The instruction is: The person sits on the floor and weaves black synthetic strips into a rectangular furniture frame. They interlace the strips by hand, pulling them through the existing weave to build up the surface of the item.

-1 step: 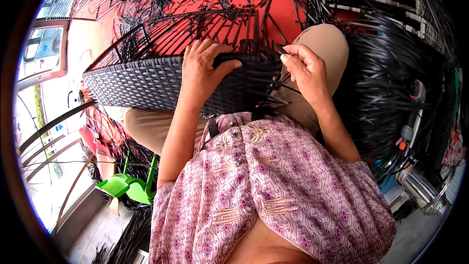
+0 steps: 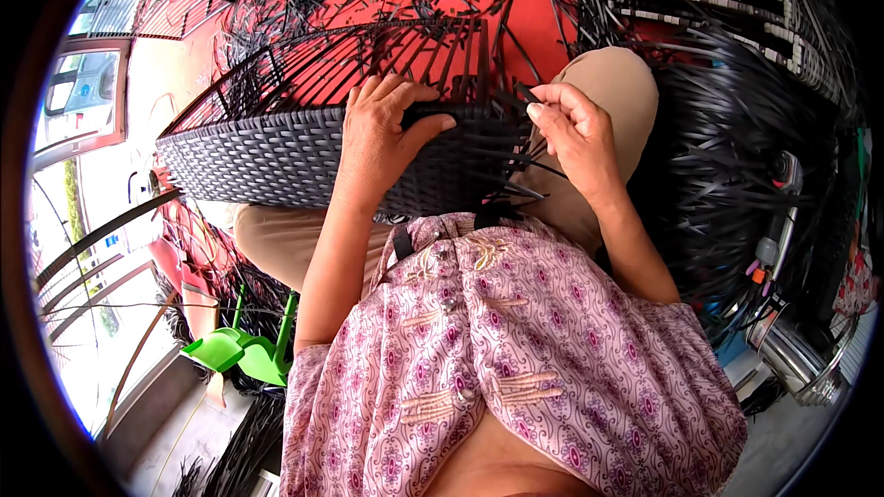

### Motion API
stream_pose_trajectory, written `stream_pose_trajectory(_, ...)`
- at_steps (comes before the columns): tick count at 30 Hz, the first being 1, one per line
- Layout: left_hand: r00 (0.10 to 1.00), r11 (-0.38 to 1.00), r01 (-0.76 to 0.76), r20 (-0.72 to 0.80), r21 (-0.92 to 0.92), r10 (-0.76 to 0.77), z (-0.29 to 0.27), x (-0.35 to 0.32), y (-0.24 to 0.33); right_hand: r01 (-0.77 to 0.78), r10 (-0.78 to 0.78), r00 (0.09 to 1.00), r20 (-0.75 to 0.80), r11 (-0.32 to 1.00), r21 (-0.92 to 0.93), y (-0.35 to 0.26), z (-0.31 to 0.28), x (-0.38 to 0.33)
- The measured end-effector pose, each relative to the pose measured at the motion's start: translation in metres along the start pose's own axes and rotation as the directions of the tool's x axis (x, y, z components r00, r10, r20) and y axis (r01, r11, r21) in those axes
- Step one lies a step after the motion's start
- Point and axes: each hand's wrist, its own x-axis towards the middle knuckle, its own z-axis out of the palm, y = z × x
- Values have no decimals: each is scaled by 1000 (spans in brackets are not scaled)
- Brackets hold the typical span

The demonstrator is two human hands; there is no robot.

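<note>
Nearest is the purple-and-pink patterned blouse [image 2: 442, 350], then the khaki trousers [image 2: 608, 83]; the black woven synthetic-rattan panel [image 2: 267, 156] lies across the lap, close against the body. The left hand [image 2: 382, 133] straddles its upper edge, fingers reaching past the rim and thumb out toward the right along the near side; how hard it presses I cannot tell, since the fingertips are hidden. The right hand [image 2: 575, 124] pinches a flat black strip [image 2: 525, 92] between thumb and forefinger, just beyond the panel's right end, where loose strip ends [image 2: 529, 189] fan out. Good handling here, I judge, means bracing the weave with the left palm near the working end, keeping the strip flat and untwisted, and drawing it snug with even tension so that its row sits level with its neighbours; the stray ends are best kept clear, as they could snag. Beyond the rim rise the bare ribs [image 2: 368, 46] of the frame. To the right hangs a thick bundle of black strips [image 2: 737, 138], to the left lies a green dustpan [image 2: 216, 348], and farthest out, strip scraps litter the red floor [image 2: 539, 14].
</note>
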Motion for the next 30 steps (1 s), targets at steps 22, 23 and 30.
stream_pose_trajectory(22,835,849,335,545,-408,-68,12,78,2,161,-161,987,13,978,-130,-1,-6,14)
stream_pose_trajectory(23,870,841,293,492,-455,-38,22,76,-9,191,-190,982,21,972,-140,6,-5,18)
stream_pose_trajectory(30,844,920,243,534,-306,-46,41,86,-25,-22,26,999,39,996,-83,20,-8,41)
